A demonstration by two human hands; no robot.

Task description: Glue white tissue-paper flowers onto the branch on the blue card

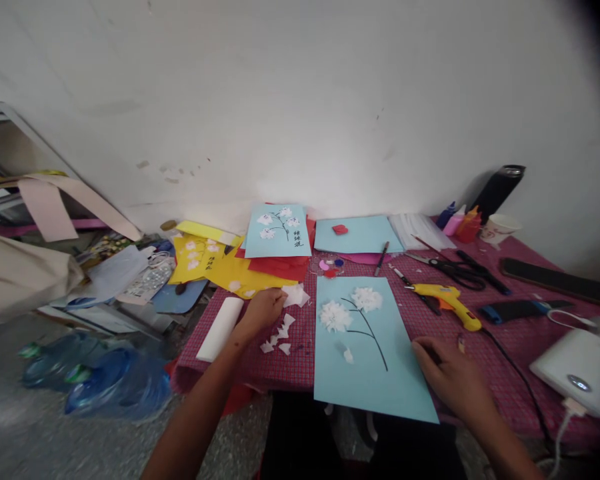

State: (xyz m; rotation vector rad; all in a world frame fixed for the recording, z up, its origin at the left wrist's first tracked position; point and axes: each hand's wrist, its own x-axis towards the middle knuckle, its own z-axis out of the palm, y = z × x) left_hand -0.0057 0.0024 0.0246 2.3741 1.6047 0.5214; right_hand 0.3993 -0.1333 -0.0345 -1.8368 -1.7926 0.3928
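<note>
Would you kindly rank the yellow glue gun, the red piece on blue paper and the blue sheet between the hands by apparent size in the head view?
1. Blue sheet
2. Yellow glue gun
3. Red piece

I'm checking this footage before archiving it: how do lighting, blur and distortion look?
Head view: soft, brightest light on the wall behind the work; head view: a dark border shades the upper right corner; head view: the water bottles at lower left look smeared, while the blue sheet reads more clearly; head view: the black tumbler leans, probably from wide-angle stretch.
</note>
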